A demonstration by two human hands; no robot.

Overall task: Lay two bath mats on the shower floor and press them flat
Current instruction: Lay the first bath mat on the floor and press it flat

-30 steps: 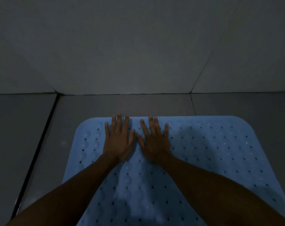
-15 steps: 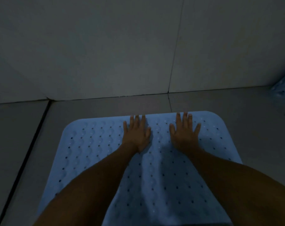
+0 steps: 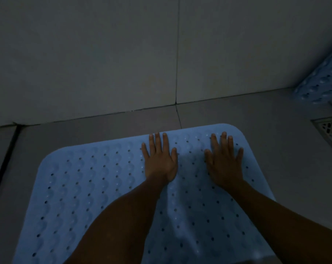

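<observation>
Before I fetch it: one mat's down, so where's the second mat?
Far right edge of the head view: the second mat is against the wall, just beyond the drain.

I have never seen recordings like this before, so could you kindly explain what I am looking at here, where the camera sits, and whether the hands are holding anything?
There is no machine here: a person wears a wide-angle camera on the head, and it looks forward and down at their own two bare arms. The left hand and the right hand both lie flat, fingers straight, on a light blue bath mat dotted with small holes. Neither hand holds anything; they press on the mat near its far edge. The mat lies on the grey tiled floor, short of the wall. At the right edge you can see a metal floor drain, and above it part of a second blue mat, not yet laid out.
</observation>
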